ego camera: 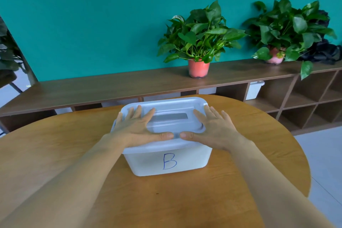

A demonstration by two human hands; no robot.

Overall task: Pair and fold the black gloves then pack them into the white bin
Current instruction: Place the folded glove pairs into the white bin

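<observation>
With no black gloves in sight, the left hand [137,127] at 9 o'clock and right hand [212,127] at 3 o'clock press flat, fingers straight, on the lid [172,105] of the white bin [166,161] mid-tabletop [74,153], so packing is probably done.

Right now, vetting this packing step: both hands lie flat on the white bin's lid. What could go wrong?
The left hand and right hand press the lid while the white bin stands near the far edge of the table: a push might slide it off. Thumbs at the lid's near rim could get pinched. No black gloves show; it may be shut empty.
</observation>
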